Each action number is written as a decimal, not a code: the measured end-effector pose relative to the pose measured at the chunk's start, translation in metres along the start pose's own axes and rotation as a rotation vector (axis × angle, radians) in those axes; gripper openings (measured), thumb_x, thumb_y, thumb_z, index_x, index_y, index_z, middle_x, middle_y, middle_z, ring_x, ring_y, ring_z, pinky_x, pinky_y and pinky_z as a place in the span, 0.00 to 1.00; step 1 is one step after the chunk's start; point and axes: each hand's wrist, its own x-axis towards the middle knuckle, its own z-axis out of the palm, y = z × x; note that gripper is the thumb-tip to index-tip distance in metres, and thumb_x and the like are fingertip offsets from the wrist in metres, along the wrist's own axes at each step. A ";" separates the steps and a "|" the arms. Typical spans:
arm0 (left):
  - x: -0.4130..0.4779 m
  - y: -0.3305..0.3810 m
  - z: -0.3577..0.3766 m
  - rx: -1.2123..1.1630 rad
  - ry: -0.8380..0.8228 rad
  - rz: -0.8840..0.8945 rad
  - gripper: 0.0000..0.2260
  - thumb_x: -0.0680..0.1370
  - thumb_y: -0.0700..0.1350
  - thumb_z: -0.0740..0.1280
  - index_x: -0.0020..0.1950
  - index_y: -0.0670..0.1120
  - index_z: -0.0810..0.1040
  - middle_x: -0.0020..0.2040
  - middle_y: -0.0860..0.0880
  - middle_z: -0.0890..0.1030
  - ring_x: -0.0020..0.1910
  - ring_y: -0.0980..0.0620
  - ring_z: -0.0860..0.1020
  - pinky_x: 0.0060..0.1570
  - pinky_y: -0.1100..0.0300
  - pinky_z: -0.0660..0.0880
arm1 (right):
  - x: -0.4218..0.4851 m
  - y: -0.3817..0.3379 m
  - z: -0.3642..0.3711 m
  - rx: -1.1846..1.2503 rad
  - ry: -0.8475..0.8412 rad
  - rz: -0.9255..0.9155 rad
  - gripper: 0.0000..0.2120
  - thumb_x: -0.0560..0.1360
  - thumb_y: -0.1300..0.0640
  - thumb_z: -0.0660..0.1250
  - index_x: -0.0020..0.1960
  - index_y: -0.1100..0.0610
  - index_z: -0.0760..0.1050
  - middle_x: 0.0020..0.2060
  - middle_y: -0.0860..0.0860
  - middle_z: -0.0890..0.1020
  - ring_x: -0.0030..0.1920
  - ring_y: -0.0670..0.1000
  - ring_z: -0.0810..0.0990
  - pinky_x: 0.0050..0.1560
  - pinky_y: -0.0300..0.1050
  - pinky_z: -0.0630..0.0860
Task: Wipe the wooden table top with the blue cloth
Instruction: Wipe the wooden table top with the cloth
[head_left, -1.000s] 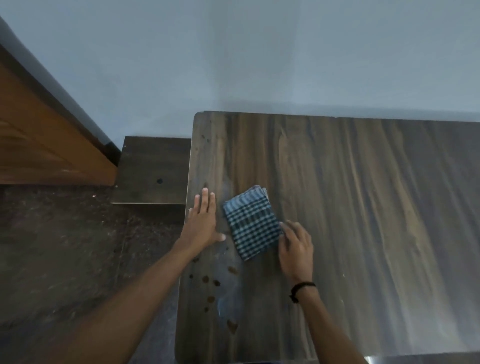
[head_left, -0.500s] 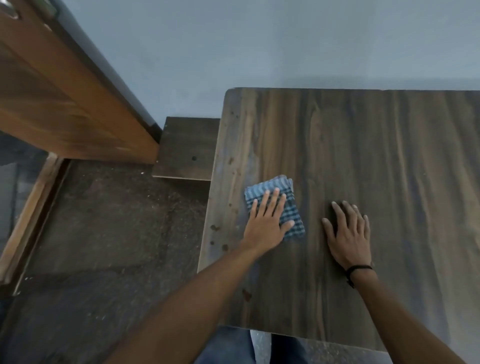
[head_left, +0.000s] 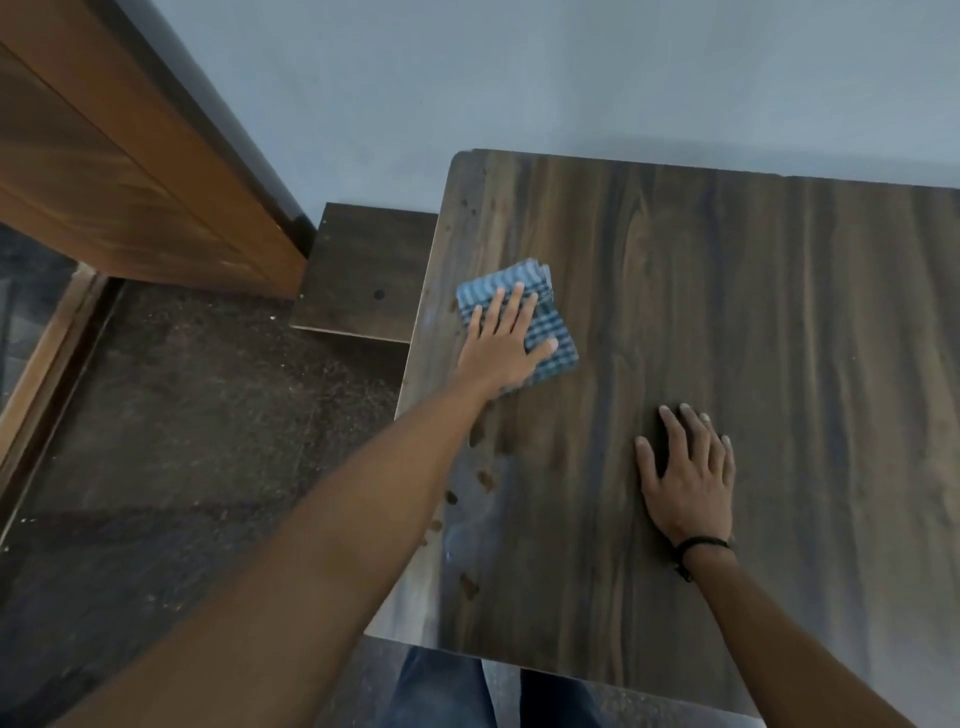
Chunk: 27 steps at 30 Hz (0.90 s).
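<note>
The wooden counter (head_left: 779, 338) spreads wide to the right of my left grip (head_left: 501, 348), which lies flat, fingers straight, pressing the folded blue cloth (head_left: 557, 332) beneath it near the counter's left edge. My right grip (head_left: 688, 478) rests flat and empty, off to the right and nearer me. Brown spots (head_left: 485, 480) trail behind the left grip toward my body; I judge the next stroke pulls back over them.

Pale wall (head_left: 519, 78), dark speckled floor (head_left: 182, 441), brown wooden panel (head_left: 104, 171).

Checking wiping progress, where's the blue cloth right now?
In the head view, the cloth lies near the left edge of the table, under the left hand.
</note>
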 end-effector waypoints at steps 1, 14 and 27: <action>-0.018 0.002 0.013 0.003 -0.006 0.019 0.36 0.82 0.69 0.44 0.82 0.51 0.34 0.80 0.52 0.29 0.78 0.50 0.29 0.78 0.44 0.34 | 0.000 -0.001 0.000 -0.002 0.007 -0.002 0.27 0.80 0.40 0.55 0.76 0.52 0.66 0.75 0.53 0.66 0.78 0.56 0.60 0.78 0.57 0.52; -0.011 0.001 0.012 0.016 0.104 0.032 0.36 0.81 0.70 0.45 0.83 0.53 0.38 0.82 0.52 0.34 0.80 0.50 0.33 0.78 0.47 0.34 | 0.003 -0.002 0.000 -0.009 -0.001 0.005 0.28 0.81 0.40 0.54 0.76 0.52 0.66 0.75 0.53 0.66 0.78 0.55 0.59 0.78 0.58 0.52; -0.068 0.000 0.045 0.032 0.066 0.045 0.36 0.82 0.70 0.47 0.83 0.53 0.41 0.82 0.53 0.36 0.80 0.51 0.35 0.78 0.48 0.34 | 0.004 -0.004 -0.002 -0.010 -0.006 0.006 0.28 0.80 0.40 0.54 0.75 0.52 0.66 0.76 0.53 0.66 0.78 0.56 0.59 0.78 0.58 0.52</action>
